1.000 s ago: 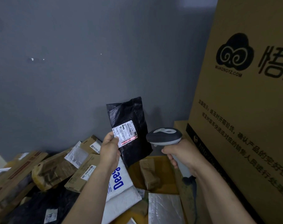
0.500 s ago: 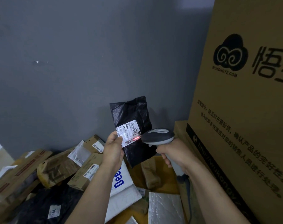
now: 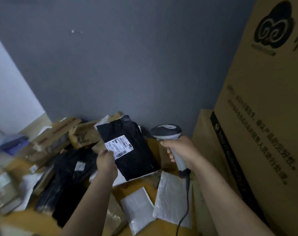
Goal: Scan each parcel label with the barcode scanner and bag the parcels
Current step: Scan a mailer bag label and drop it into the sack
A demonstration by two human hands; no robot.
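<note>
At the centre of the frame, a flat black plastic mailer parcel [image 3: 138,155] is being held up by the left hand [image 3: 106,161], its fingers clamped on the lower left edge beside the white printed shipping label [image 3: 119,146]. Just right of it, apart from the parcel, a grey handheld barcode scanner [image 3: 166,132] is being gripped by the right hand [image 3: 180,149], fingers wrapped round the handle. Below, brown cartons [image 3: 56,133] and white padded envelopes [image 3: 172,198] are lying piled beside a tall brown cardboard box [image 3: 264,150].
</note>
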